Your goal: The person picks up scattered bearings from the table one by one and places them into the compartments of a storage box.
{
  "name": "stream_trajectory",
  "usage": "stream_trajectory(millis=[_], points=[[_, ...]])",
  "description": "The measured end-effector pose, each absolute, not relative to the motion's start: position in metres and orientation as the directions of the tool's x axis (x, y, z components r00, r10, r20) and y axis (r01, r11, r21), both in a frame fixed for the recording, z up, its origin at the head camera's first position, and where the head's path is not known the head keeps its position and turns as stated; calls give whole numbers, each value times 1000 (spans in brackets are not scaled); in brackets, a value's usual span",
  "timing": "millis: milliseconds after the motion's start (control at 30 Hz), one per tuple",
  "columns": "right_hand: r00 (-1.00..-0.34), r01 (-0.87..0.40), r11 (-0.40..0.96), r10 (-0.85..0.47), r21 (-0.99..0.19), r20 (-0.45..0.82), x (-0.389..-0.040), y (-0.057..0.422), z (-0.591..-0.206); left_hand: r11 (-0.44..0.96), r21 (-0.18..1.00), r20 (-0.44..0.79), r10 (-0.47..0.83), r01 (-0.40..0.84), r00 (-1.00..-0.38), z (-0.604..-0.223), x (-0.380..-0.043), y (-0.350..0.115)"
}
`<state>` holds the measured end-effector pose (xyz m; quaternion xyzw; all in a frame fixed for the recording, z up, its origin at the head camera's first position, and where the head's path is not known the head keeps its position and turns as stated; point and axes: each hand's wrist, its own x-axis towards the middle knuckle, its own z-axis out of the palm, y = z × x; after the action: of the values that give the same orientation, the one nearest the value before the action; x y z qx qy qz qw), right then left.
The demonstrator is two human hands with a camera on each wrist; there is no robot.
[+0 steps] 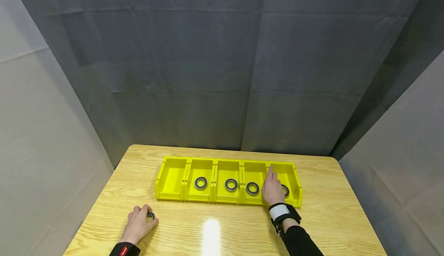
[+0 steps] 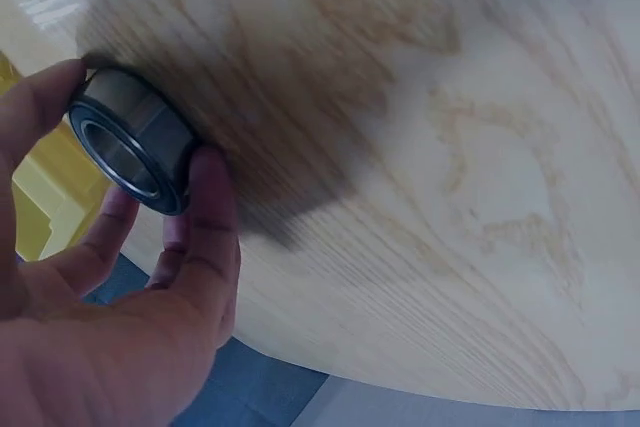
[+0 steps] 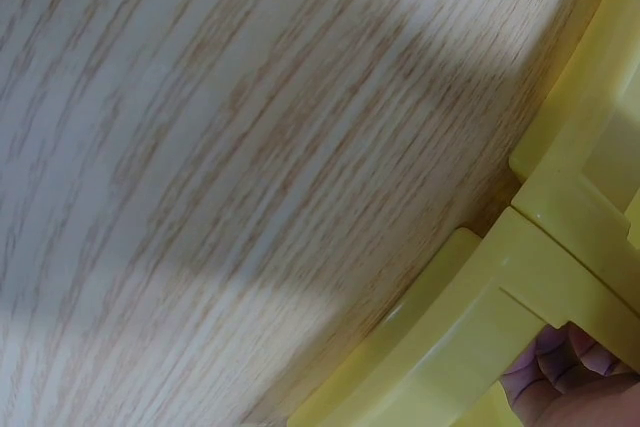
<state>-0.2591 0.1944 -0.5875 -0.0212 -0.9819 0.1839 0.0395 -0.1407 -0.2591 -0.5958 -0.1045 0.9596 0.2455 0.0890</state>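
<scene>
Pinching a bearing, left hand, right hand seemingly flat, fingers extended over bin.

Left hand curled in a pinching grip; right hand flat, forefinger extended.

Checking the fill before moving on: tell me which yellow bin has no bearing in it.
The leftmost yellow bin. Its floor is bare, while the other four each hold one bearing, the rightmost partly covered by the right hand.

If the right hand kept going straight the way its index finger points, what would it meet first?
Probably the back wall of the rightmost yellow bin: the right hand lies over that bin beside a bearing, finger aimed at the far rim. Depth is unclear, so it might pass above the wall.
</scene>
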Motion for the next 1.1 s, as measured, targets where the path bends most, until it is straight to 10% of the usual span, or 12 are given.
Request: stream_trajectory(millis=[1100], points=[[-994, 33, 926, 69, -375, 83, -259, 194, -587, 879, 458, -26, -135, -132, -991, -586, -141, -244]])
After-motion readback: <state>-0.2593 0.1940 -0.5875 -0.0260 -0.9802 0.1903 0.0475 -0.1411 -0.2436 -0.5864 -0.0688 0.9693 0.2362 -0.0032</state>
